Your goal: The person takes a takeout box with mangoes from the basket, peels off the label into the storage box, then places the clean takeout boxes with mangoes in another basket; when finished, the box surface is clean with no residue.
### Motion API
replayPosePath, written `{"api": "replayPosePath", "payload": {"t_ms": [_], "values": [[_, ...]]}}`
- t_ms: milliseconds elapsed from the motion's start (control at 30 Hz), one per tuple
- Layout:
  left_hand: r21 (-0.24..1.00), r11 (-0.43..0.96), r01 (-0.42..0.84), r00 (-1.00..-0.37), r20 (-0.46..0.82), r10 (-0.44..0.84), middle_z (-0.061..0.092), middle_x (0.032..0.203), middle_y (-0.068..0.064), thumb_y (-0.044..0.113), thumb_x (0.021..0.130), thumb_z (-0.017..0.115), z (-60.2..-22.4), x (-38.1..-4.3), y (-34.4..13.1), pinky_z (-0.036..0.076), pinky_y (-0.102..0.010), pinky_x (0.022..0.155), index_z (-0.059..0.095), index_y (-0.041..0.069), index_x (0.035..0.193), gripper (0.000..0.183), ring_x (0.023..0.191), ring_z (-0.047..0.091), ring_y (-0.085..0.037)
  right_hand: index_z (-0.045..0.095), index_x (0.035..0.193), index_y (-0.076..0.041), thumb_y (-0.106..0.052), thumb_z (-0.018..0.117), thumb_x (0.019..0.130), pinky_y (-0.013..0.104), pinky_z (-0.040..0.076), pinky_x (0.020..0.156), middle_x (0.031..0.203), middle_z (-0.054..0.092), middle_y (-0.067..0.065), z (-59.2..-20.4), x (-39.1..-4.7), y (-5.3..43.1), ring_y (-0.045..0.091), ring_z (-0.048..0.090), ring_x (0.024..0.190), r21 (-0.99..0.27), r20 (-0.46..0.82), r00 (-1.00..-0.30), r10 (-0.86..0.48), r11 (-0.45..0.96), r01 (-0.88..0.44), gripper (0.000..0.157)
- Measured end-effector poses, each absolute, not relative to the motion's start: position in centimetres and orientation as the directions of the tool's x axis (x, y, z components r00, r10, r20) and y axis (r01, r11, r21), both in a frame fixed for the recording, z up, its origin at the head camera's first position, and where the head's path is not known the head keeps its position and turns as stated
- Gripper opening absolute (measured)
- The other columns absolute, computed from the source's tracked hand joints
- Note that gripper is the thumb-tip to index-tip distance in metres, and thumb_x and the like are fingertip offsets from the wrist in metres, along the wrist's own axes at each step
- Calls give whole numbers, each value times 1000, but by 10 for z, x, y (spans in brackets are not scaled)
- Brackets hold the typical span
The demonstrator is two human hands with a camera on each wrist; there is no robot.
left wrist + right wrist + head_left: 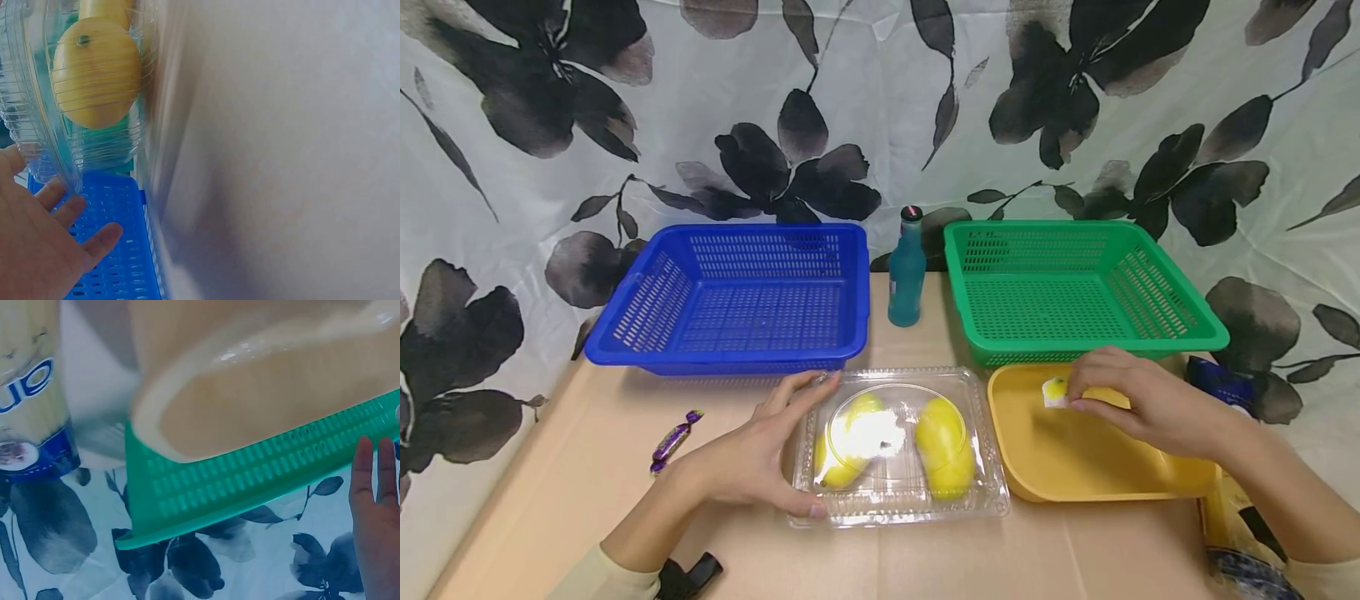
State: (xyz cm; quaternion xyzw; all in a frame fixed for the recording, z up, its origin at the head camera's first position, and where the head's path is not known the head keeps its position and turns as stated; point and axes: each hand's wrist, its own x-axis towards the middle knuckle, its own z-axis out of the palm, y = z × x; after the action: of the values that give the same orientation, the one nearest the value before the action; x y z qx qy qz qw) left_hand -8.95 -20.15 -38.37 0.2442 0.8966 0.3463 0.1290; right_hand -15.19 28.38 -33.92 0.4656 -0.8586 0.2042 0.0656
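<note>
The packet [1054,393], pinched by the right hand [1138,402], hangs over the tray [1075,467], right of the box [917,517] the left hand [752,462] touches, fingers spread.

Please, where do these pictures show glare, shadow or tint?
Head view: strong glare on the clear container; left wrist view: soft shadows across the table; right wrist view: highlights along the yellow tray, bluish tint over the floral cloth.
</note>
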Motion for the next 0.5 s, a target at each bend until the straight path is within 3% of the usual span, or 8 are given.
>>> {"api": "replayPosePath", "payload": {"t_ms": [133, 500], "values": [[685, 641, 347, -846, -66, 530, 9, 167, 1, 64, 59, 92, -384, -90, -201, 26, -81, 107, 12, 45, 163, 133, 152, 16, -44, 70, 100, -33, 0, 85, 77, 10, 40, 87, 101, 63, -22, -344, -152, 291, 0, 51, 95, -275, 277, -555, -785, 489, -828, 43], [686, 633, 359, -843, -53, 536, 9, 167, 0, 63, 60, 93, -385, -90, -202, 25, -81, 107, 11, 44, 164, 133, 152, 16, -44, 71, 94, -36, -12, 85, 82, 20, 46, 81, 96, 61, -26, -367, -157, 304, 2, 55, 88, -243, 195, -540, -819, 493, -835, 30]]}}
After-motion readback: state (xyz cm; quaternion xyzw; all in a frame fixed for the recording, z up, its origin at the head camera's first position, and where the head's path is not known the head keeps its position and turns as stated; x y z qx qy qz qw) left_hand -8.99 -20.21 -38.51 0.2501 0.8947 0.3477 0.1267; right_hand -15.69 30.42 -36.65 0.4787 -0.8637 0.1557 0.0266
